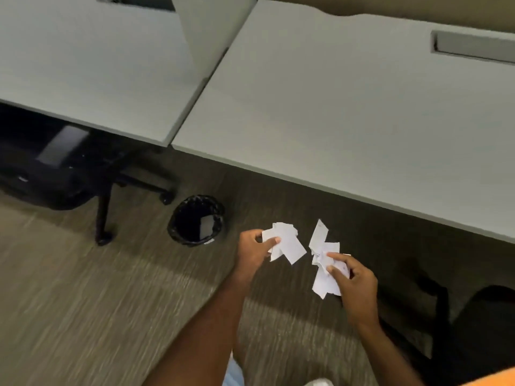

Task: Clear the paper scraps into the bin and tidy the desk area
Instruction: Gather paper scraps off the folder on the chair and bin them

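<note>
Left hand [252, 250] grip closed on a fan of white paper scraps [285, 243], centre frame. Right hand [354, 282] grip closed on a second, crumpled bunch [324, 260] just beside it. Both held over carpet [83, 302]. Black-lined bin [196, 220] on the floor, left of the hands. Grey surface [348, 107] fills upper right.

Dim, warm indoor light is falling from above; motion blur is streaking the carpet [83, 302] at lower left, and deep shadow is swallowing the chair [55, 168] at left.
</note>
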{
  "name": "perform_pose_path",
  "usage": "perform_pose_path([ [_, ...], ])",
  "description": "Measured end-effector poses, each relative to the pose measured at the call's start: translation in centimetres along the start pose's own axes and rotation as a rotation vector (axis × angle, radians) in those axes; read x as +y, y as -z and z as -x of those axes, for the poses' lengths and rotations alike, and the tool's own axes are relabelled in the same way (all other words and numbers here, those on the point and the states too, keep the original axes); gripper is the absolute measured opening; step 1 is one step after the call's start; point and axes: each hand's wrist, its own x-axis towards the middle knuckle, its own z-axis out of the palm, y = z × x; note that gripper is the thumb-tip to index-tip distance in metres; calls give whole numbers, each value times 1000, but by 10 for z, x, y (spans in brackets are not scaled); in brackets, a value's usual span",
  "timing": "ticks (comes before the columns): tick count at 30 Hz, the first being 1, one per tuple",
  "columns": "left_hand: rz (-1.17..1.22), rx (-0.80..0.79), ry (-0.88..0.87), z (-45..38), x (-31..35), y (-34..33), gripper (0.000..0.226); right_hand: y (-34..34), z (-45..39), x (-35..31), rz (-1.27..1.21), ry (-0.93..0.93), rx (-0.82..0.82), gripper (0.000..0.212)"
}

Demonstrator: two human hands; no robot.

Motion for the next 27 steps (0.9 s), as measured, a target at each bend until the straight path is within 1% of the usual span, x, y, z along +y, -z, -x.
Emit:
perform_pose_path([
  [6, -95, 239, 26, -49, -22, 142, 11, -143, -24, -45, 96, -2, -259, 18],
  [8, -156, 280, 45, -72, -33, 183, 15, -195, -36, -55, 133, 21, -342, 18],
  [9, -191, 290, 45, -84, -40, 202, 14, -221, -42, -59, 161, 29, -378, 18],
  [10, -228, 303, 40, -95, -45, 217, 14, -245, -49, -62, 187, 34, -410, 18],
  [12, -297, 341, 12, -122, -55, 244, 29, -292, -63, -66, 221, 44, -446, 18],
  [14, -364, 379, 18, -147, -63, 265, 30, -333, -78, -69, 252, 31, -463, 18],
  [16, -432, 388, 28, -169, -71, 281, 21, -366, -92, -70, 295, 9, -468, 19],
  [17, -469, 385, 23, -179, -75, 289, 20, -381, -99, -69, 320, 0, -465, 20],
  [19, -517, 374, 29, -195, -84, 300, 23, -404, -110, -66, 348, -25, -460, 23],
  [22, -521, 338, 48, -216, -97, 310, 28, -432, -125, -59, 399, -69, -475, 26],
  [25, -530, 272, 33, -230, -109, 310, 33, -456, -140, -50, 386, -86, -569, 28],
  [27, -528, 221, 7, -237, -116, 308, 41, -470, -149, -47, 365, -105, -614, 32],
])
